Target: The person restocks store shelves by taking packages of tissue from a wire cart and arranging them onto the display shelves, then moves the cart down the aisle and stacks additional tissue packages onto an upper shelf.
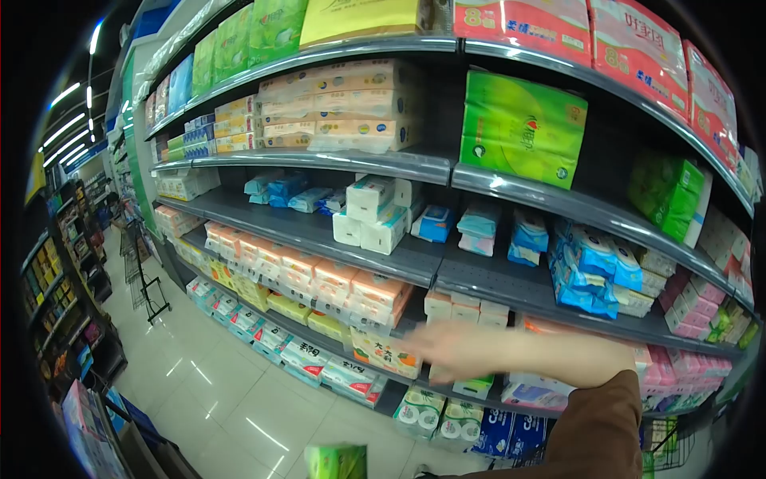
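- Several rows of packaged goods fill the dark shelving at nine o'clock.
- At nine o'clock too, nearer the middle, a black wire stand rests on the pale, shiny floor.
- Peach packs run in a row along a shelf at eight o'clock.
- A small green bundle pokes in at six o'clock, cut off by the lower edge. My left hand is out of sight, so I cannot tell how it stands or what it holds.
- White packs sit stacked on the shelf near the centre.
- An orange-printed pack sits at six o'clock on a low shelf, just beside my fingertips in this view.
- My right hand is at five o'clock, pointing toward nine. It is blurred; I cannot tell whether it touches or grips anything.
- A large green pack stands upright at two o'clock.
- Blue-and-white packs lie piled at three o'clock.
- My brown sleeve comes in at four o'clock, pushed back to bare the forearm.
- Red packs line the top shelf at two o'clock.
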{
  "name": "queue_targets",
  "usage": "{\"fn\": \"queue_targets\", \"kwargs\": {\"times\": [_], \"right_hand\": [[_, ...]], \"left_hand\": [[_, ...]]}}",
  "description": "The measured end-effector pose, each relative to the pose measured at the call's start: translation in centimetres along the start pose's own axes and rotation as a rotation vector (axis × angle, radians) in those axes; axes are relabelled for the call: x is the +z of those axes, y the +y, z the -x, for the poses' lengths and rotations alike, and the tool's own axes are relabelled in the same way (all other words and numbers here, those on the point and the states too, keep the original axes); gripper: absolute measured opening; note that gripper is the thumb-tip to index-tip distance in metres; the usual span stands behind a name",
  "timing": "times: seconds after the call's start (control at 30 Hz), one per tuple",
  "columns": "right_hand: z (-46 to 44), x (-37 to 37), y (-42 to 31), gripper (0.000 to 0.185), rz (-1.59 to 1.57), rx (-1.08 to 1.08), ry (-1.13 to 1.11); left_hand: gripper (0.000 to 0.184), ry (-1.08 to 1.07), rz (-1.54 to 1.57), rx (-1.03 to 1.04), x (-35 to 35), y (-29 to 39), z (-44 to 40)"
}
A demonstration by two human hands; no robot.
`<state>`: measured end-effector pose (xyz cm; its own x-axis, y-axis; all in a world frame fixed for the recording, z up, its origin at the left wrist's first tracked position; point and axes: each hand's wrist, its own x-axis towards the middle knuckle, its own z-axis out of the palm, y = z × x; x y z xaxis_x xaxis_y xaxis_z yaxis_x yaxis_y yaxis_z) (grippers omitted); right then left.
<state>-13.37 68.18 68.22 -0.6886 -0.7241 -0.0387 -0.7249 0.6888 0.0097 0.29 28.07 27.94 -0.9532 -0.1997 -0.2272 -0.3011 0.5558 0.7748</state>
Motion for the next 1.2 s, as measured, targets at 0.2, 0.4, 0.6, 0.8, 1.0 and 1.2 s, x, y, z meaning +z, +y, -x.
{"fn": "queue_targets", "kwargs": {"times": [0.2, 0.4, 0.6, 0.8, 1.0, 1.2], "right_hand": [[3.7, 5.5, -5.8, 0.128, -0.039, -0.048, -0.006], [11.7, 0.4, -10.8, 0.088, 0.229, 0.125, 0.286], [22.6, -2.0, -11.9, 0.070, 0.611, 0.499, 0.915], [29.3, -7.7, -5.5, 0.104, 1.190, 0.691, 1.208], [33.9, -11.3, 7.8, 0.110, 1.314, 0.789, 1.160], [35.4, -18.6, 19.5, 0.111, 0.956, 0.977, 1.185]], "left_hand": [[0.088, -0.176, 0.211, 0.644, -2.2, 16.1, -2.1], [0.089, -0.087, 0.202, 1.473, -3.7, 30.3, -1.7], [0.072, 0.048, 0.486, 1.472, 4.4, 32.6, 0.6], [0.050, -0.565, 0.390, 1.285, 11.3, 30.6, 1.8], [0.040, -0.759, 0.338, 1.008, 18.3, 27.3, -2.4], [0.041, -0.858, 0.183, 0.754, 22.6, 27.5, -4.9]]}}
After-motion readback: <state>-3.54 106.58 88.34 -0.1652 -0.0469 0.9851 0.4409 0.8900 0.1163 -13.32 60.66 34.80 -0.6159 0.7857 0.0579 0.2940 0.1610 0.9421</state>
